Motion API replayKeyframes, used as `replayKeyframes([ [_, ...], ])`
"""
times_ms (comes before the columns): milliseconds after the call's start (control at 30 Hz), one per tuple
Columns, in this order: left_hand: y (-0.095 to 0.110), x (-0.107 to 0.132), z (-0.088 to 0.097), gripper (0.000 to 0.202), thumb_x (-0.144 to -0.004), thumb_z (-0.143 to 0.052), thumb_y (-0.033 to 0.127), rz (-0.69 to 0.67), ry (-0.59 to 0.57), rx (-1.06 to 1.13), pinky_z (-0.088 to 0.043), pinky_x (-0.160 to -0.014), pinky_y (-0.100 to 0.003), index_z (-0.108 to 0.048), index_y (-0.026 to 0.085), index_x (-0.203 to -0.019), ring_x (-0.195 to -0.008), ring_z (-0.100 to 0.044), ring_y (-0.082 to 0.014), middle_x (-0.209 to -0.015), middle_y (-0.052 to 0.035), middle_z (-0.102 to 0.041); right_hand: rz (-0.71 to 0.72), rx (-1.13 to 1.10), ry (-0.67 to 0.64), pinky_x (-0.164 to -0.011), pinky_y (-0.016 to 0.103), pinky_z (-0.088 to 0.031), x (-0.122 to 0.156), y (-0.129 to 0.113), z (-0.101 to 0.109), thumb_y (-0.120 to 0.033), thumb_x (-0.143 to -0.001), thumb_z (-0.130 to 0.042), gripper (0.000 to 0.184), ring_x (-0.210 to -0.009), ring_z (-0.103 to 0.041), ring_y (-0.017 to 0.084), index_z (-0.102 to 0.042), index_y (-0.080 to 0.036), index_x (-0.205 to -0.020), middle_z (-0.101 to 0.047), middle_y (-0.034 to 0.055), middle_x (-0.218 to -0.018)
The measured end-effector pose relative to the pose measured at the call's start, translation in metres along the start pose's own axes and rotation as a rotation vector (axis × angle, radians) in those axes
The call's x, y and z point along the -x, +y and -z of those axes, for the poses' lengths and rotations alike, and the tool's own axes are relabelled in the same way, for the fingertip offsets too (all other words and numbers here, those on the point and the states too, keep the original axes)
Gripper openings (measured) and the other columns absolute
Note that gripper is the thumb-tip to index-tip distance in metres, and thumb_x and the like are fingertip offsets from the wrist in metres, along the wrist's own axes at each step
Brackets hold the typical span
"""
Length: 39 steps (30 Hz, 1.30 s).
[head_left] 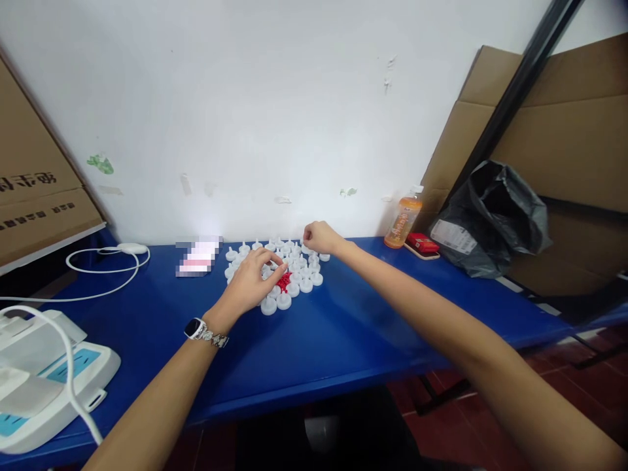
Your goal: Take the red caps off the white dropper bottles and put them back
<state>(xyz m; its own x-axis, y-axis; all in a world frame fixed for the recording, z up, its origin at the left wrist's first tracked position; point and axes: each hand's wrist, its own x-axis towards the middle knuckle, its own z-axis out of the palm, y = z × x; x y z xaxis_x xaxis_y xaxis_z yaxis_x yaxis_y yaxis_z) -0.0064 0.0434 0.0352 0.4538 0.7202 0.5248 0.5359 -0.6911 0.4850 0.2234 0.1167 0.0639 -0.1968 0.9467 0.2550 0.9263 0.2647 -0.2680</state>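
Observation:
Many white plastic caps with pointed nozzles [306, 285] stand close together on the blue table [294, 353]. Among them lies a small heap of red pieces [284, 281], too small to tell their kind. My left hand [255, 278] is over the left part of the caps, beside the red heap, its fingers curved and the thumb apart from them. At the back right of the group, my right hand [318, 237] is closed in a pinch just over a white cap. Whatever lies between its fingertips is hidden.
An orange drink bottle [403, 217], a red box [422, 243] and a dark plastic bag [490, 222] stand at the right. A white power strip [93, 373] with cables is at front left. Cardboard [44, 163] flanks the table; a white wall [275, 118] closes the back.

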Motion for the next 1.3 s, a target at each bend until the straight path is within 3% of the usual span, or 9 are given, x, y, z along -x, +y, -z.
replayKeyframes([
  [267,-0.004,0.0,0.002,0.028,-0.094,-0.051,0.045,-0.004,0.008,-0.039,-0.045,-0.09,-0.039,-0.064,0.022,-0.086,-0.099,-0.058,-0.0239,-0.098,-0.0054,-0.064,-0.075,0.063,-0.087,-0.072,0.03,-0.049,-0.013,-0.016,-0.014,-0.008,-0.067,-0.066,0.022,-0.086,-0.069,0.027,-0.075,-0.01,-0.087,-0.074,0.018,-0.094],
  [467,-0.003,0.0,0.004,0.028,-0.095,-0.049,0.044,-0.006,-0.001,-0.033,-0.045,-0.09,-0.039,-0.063,0.022,-0.085,-0.1,-0.058,-0.0238,-0.098,-0.0056,-0.065,-0.127,-0.032,-0.09,-0.07,0.024,-0.048,-0.018,-0.013,-0.026,-0.015,-0.075,-0.062,0.021,-0.083,-0.069,0.019,-0.077,-0.014,-0.09,-0.076,0.0112,-0.093],
  [667,-0.002,0.0,0.005,0.028,-0.094,-0.05,0.045,-0.001,0.005,-0.023,-0.045,-0.09,-0.039,-0.063,0.022,-0.085,-0.1,-0.058,-0.0241,-0.098,-0.0057,-0.064,-0.185,-0.035,0.03,-0.085,0.032,-0.045,-0.015,0.0,-0.012,-0.037,-0.087,-0.056,0.029,-0.097,-0.066,0.023,-0.073,-0.021,-0.103,-0.075,0.009,-0.105],
  [833,0.0,-0.001,0.004,0.028,-0.094,-0.05,0.045,-0.005,0.005,-0.014,-0.045,-0.091,-0.039,-0.063,0.023,-0.085,-0.101,-0.057,-0.0244,-0.101,-0.0055,-0.064,-0.188,0.088,0.027,-0.097,0.041,-0.036,0.003,0.016,-0.006,-0.035,-0.083,-0.062,0.022,-0.101,-0.065,0.027,-0.073,-0.019,-0.093,-0.075,0.0115,-0.1],
  [1000,-0.001,-0.001,0.002,0.028,-0.094,-0.05,0.045,-0.018,-0.004,-0.016,-0.046,-0.089,-0.039,-0.063,0.022,-0.087,-0.1,-0.057,-0.0241,-0.1,-0.0056,-0.064,-0.18,0.075,0.027,-0.097,0.04,-0.034,0.013,0.014,-0.007,-0.025,-0.082,-0.062,0.013,-0.095,-0.065,0.023,-0.073,-0.018,-0.085,-0.075,0.0088,-0.094],
  [1100,0.0,0.0,0.001,0.027,-0.095,-0.049,0.046,-0.006,0.006,-0.023,-0.047,-0.088,-0.039,-0.062,0.023,-0.095,-0.1,-0.058,-0.0236,-0.104,-0.0057,-0.063,-0.136,-0.069,0.163,-0.095,0.036,-0.035,0.021,0.002,0.0,-0.028,-0.085,-0.06,0.015,-0.09,-0.065,0.019,-0.072,-0.019,-0.085,-0.075,0.0051,-0.089],
  [1200,0.002,0.001,-0.003,0.034,-0.093,-0.053,0.048,0.013,0.061,-0.002,-0.049,-0.084,-0.037,-0.056,0.024,-0.117,-0.099,-0.06,-0.0222,-0.118,-0.007,-0.06,-0.056,-0.438,0.29,-0.082,0.031,-0.042,0.038,-0.02,0.003,-0.032,-0.084,-0.063,0.016,-0.078,-0.063,0.016,-0.07,-0.017,-0.083,-0.073,0.0035,-0.08],
  [1300,0.005,0.002,-0.007,0.049,-0.09,-0.058,0.048,0.022,0.085,0.032,-0.05,-0.082,-0.036,-0.047,0.024,-0.131,-0.101,-0.06,-0.0223,-0.127,-0.009,-0.058,0.028,-0.839,0.231,-0.067,0.027,-0.043,0.058,-0.044,-0.005,-0.041,-0.083,-0.064,0.025,-0.068,-0.06,0.015,-0.066,-0.016,-0.081,-0.069,0.0028,-0.074],
])
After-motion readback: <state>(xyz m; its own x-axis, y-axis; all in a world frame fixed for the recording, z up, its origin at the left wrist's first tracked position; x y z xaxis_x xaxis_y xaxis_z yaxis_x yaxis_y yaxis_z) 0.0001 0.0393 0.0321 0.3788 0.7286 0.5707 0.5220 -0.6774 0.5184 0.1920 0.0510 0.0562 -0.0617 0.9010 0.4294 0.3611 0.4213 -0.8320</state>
